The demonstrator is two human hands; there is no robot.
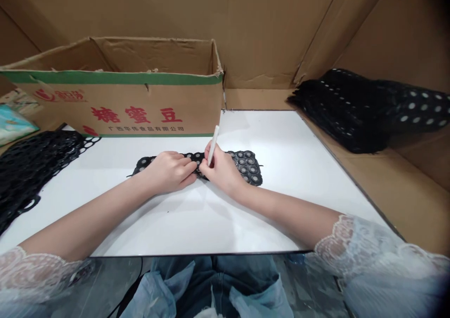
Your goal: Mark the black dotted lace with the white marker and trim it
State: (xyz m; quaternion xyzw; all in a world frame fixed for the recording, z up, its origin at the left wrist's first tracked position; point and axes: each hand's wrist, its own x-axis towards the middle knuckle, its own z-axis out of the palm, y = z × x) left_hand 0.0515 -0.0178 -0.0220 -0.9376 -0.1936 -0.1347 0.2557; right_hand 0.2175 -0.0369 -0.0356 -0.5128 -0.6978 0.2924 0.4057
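A black sheet with rows of round grey pieces (249,168) lies flat on the white tabletop in front of me. My left hand (172,170) rests on its left half, fingers curled and pressed down, hiding part of the sheet; whether they pinch anything is hidden. In my right hand (225,170) is a slim white pen-like tool (213,145), held upright in a pinch, slightly tilted. Its lower end is at the middle of the sheet, beside my left fingertips, and the tip itself is covered by my fingers.
An open cardboard box (140,107) with red lettering stands behind the sheet. Black ring-patterned netting (38,161) is heaped at left, near a blue-green packet (16,124). A pile of black dotted sheets (365,107) lies at right on cardboard. Cardboard walls (260,32) enclose the table (288,135).
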